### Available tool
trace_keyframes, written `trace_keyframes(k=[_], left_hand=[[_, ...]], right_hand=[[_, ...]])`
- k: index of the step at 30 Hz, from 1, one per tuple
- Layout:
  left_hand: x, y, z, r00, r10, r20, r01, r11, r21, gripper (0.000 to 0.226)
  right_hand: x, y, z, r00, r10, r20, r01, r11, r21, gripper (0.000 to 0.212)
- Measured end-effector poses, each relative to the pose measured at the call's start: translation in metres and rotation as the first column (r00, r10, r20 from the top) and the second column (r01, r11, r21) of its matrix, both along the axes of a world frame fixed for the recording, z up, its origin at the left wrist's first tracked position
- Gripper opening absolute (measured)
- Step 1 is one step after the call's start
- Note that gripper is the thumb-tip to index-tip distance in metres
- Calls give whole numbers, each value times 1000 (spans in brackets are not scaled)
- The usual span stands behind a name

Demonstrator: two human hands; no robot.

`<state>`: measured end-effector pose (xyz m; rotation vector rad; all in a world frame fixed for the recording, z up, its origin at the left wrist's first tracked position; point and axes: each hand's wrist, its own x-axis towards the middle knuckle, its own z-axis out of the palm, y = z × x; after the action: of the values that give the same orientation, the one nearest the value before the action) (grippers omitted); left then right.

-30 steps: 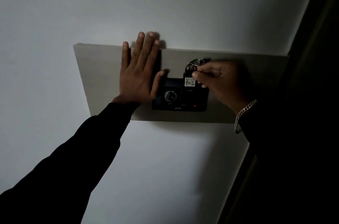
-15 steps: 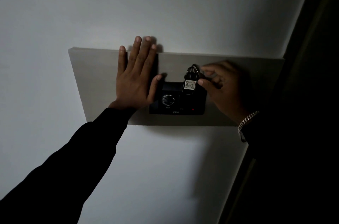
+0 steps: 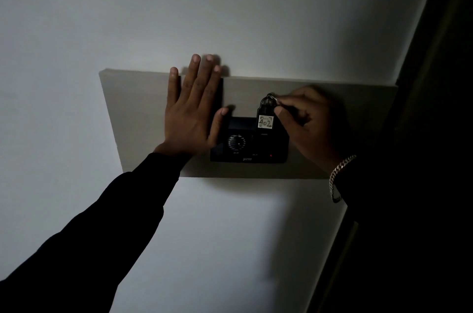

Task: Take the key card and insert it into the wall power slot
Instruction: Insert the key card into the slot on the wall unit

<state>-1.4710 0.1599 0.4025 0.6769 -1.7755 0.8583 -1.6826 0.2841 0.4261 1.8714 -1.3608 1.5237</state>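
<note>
Left hand (image 3: 190, 118) flat and spread against the grey panel (image 3: 133, 113), just left of the black wall power slot (image 3: 249, 142). Right hand (image 3: 305, 123), pinch grip on the ring atop the key card (image 3: 265, 118); card upright above the slot, lower end seemingly entering it.

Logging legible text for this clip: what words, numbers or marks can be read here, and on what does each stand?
"402": handwritten on the small white paper label stuck to the black key card, pinched at its metal ring by the right hand.
Small pale logo on the bottom edge of the black wall power unit: too small to read.
Two tiny captions below the round grille: unreadable.
</note>
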Motion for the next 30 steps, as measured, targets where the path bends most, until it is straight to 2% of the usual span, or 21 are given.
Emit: trace_keyframes(k=[5,13,21,30], left_hand=[[-1,0,0,1000,8,-2,-8,1000,-7,65],[-1,-3,-1,1000,13,-6,-14,1000,-26,65],[0,-6,-3,999,33,3,-33,998,-49,62],[-1,-8,-4,1000,15,5,-15,998,-58,61]], right_hand=[[-9,-1,14,977,0,-214,-16,997,-74,12],[-17,2,32,888,54,-456,-41,998,40,23],[-15,1,51,896,173,-408,-124,982,144,17],[-13,2,55,904,214,-369,-144,968,208,15]])
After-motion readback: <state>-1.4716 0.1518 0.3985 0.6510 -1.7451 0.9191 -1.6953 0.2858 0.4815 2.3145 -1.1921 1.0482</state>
